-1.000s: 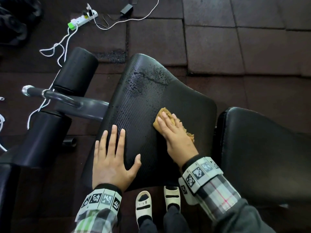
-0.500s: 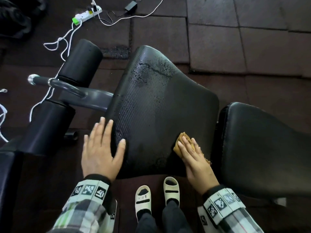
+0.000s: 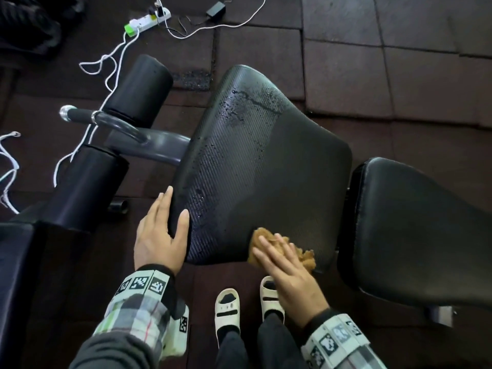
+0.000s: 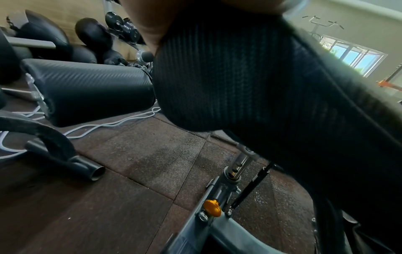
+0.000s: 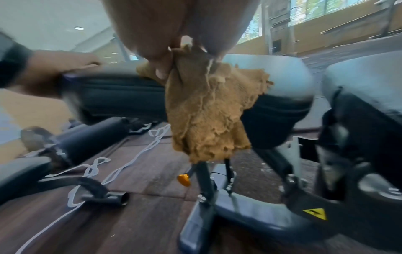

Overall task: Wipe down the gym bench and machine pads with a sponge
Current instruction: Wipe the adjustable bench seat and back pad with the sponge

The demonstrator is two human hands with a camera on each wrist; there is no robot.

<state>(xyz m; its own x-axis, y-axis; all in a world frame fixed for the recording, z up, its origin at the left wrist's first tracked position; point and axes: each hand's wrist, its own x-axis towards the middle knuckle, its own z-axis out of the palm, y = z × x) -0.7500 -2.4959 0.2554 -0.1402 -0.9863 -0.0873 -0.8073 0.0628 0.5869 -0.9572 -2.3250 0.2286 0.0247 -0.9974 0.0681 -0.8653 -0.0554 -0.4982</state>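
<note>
The black textured seat pad (image 3: 266, 161) fills the middle of the head view, with wet drops on its far and left parts. A ragged tan sponge (image 3: 306, 255) lies on its near edge under my right hand (image 3: 279, 259), whose fingers are flat on top. In the right wrist view the sponge (image 5: 206, 111) hangs over the pad's rim, with my thumb pinching it. My left hand (image 3: 162, 225) holds the pad's near-left edge, thumb on top and fingers down the side. The smooth black back pad (image 3: 426, 222) sits to the right.
Two black foam rollers (image 3: 138, 89) and a chrome-tipped handle (image 3: 87, 117) stand left of the seat. A power strip (image 3: 146, 21) and white cables (image 3: 106, 73) lie on the rubber floor tiles. My sandalled feet (image 3: 226, 310) are below the seat's near edge. An orange knob (image 4: 212, 208) sits on the frame.
My right hand has drawn the sponge from the pad's middle to its near edge. My left hand has slid off the pad's top to its left edge.
</note>
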